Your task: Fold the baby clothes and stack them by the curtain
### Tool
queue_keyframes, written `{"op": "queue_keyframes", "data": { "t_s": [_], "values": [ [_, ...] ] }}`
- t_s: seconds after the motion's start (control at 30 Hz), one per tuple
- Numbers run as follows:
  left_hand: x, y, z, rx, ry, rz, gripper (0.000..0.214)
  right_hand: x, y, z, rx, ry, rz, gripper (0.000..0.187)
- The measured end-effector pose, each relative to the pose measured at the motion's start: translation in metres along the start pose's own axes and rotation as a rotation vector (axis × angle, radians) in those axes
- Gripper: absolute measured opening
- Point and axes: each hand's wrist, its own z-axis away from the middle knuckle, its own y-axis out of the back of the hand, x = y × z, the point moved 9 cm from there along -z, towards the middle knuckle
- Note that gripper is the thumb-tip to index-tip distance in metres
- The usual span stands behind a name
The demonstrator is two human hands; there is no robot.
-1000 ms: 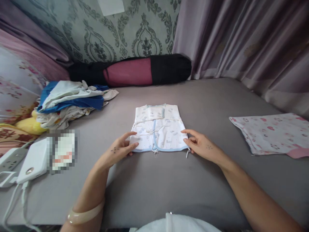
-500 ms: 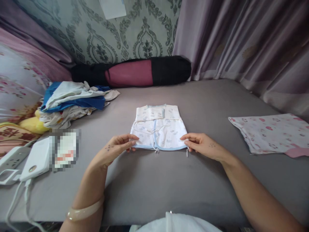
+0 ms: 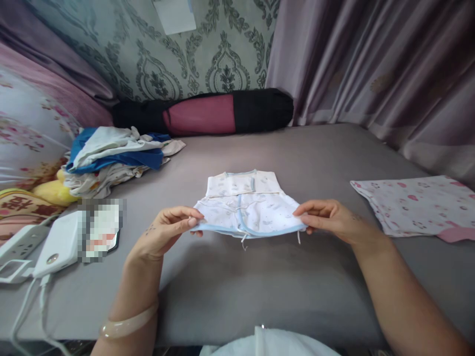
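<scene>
A small white baby shirt [image 3: 260, 210] with light blue trim and pale prints lies in the middle of the grey bed surface, its sleeves folded across the top. My left hand [image 3: 174, 225] pinches its near left hem corner between thumb and fingers. At the near right corner my right hand [image 3: 322, 217] grips the hem the same way. Between the two hands the hem is stretched and lifted a little off the surface, while the far part still rests there. Thin white ties dangle from the hem.
Crumpled clothes [image 3: 115, 158] are piled at the left. Nearer are a white power bank [image 3: 61, 244] with cables, a power strip [image 3: 24, 244] and a blurred-out item [image 3: 104, 230]. A folded printed cloth [image 3: 411, 205] lies right. A black-and-maroon bag [image 3: 202, 113] lies along the wall.
Both hands have raised the shirt's near hem off the surface and moved farther apart, pulling it wider. The shirt's far edge has come slightly nearer.
</scene>
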Motion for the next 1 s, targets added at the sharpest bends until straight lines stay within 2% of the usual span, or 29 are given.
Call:
{"op": "queue_keyframes", "data": {
  "t_s": [0.13,0.27,0.47,0.63,1.0],
  "values": [
    [0.002,0.001,0.000,0.031,-0.026,0.018,0.028,-0.002,0.003,0.002,0.025,0.015,-0.028,0.034],
    [0.002,0.003,-0.005,0.107,-0.061,0.024,0.028,-0.006,0.003,-0.002,0.110,0.066,0.027,0.038],
    [-0.001,-0.002,-0.010,0.120,-0.105,0.068,0.026,-0.019,-0.004,-0.007,0.237,0.221,0.122,0.034],
    [-0.002,-0.005,-0.013,0.137,-0.167,-0.001,0.032,-0.026,-0.012,-0.009,0.309,0.393,0.262,0.033],
    [-0.007,-0.008,-0.028,0.207,-0.202,-0.158,0.049,-0.029,-0.032,-0.015,0.338,0.434,0.585,0.048]
  ]
}}
